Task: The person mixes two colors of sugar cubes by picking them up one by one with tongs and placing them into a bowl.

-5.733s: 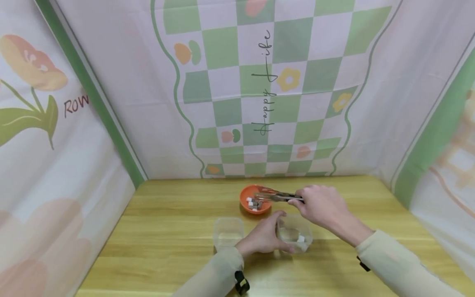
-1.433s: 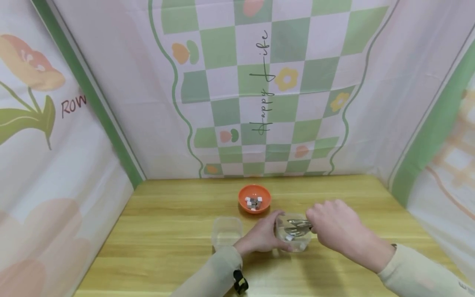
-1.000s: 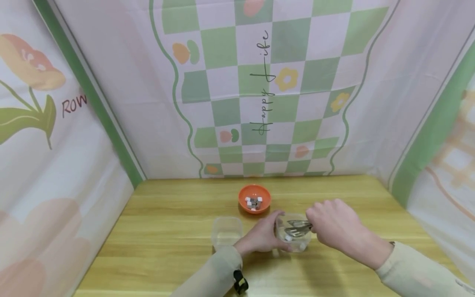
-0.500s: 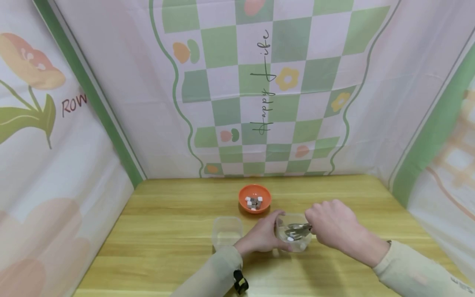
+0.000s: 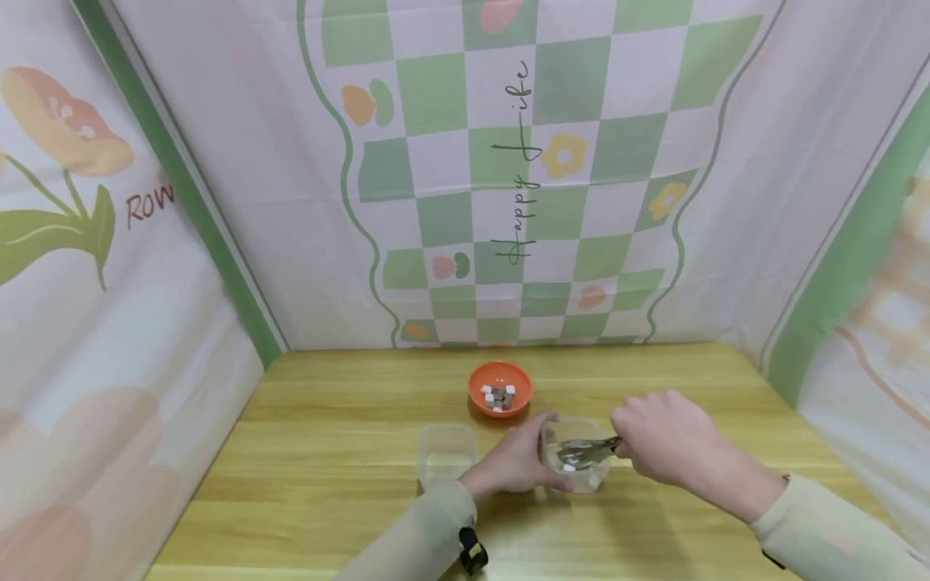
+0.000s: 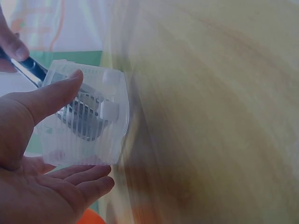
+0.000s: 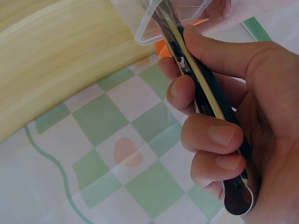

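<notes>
My left hand (image 5: 514,461) holds a clear plastic container (image 5: 574,424) on the table, thumb and fingers on opposite sides of it. My right hand (image 5: 668,436) grips metal tongs (image 5: 584,452) by the dark handles, its fingers wrapped round both arms in the right wrist view. The tongs' heads are down inside the container, close together. Near their tips lies a small white cube (image 5: 569,467); another pale cube (image 5: 593,481) lies in the front right corner. In the left wrist view the slotted tong head (image 6: 84,116) shows through the wall, beside a white cube (image 6: 110,111).
An orange bowl (image 5: 500,369) behind the left hand holds several white cubes (image 5: 490,399) and grey cubes (image 5: 507,396). A second clear container (image 5: 446,440) stands left of the left hand, partly behind the wrist. Patterned cloth (image 5: 501,218) hangs along the table's back edge.
Earlier the tongs were over the orange bowl; now they are inside the clear container, where a second white cube lies. Over the last second the tong heads have come closer together.
</notes>
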A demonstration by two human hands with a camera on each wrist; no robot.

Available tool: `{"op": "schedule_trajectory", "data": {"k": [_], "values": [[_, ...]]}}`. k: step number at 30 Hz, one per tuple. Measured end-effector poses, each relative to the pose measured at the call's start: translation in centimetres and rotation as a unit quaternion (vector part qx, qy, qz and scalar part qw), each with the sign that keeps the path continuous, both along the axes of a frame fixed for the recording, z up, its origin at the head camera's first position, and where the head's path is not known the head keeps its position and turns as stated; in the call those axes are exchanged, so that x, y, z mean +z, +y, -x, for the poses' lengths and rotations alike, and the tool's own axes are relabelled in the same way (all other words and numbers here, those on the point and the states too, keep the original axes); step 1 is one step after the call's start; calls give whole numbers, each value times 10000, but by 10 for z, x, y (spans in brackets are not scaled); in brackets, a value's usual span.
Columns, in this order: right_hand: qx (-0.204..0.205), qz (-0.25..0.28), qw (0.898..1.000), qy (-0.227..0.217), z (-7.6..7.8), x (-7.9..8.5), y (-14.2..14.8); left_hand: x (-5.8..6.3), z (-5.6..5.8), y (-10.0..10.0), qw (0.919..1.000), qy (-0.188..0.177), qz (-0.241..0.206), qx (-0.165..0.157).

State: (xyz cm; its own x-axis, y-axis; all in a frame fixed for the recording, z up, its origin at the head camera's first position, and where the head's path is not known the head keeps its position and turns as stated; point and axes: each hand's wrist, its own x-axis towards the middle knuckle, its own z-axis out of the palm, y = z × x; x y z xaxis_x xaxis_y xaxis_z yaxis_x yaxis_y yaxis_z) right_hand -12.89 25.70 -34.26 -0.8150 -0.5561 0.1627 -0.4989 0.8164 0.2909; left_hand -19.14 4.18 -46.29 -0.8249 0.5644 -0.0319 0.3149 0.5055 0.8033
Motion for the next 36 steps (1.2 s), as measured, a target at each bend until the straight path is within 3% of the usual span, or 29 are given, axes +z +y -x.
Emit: {"op": "schedule_trajectory", "data": {"k": [17, 27, 36], "values": [[-661, 884, 9923, -561, -14, -1, 27, 3, -1, 0, 9999, 43, 69, 94], [-802, 1156, 9899, -148, -27, -11, 40, 4, -4, 1, 10000, 58, 41, 58], [-806, 1360, 9874, 52, -38, -8, 45, 3, -3, 0, 9999, 113, 85, 53]]}}
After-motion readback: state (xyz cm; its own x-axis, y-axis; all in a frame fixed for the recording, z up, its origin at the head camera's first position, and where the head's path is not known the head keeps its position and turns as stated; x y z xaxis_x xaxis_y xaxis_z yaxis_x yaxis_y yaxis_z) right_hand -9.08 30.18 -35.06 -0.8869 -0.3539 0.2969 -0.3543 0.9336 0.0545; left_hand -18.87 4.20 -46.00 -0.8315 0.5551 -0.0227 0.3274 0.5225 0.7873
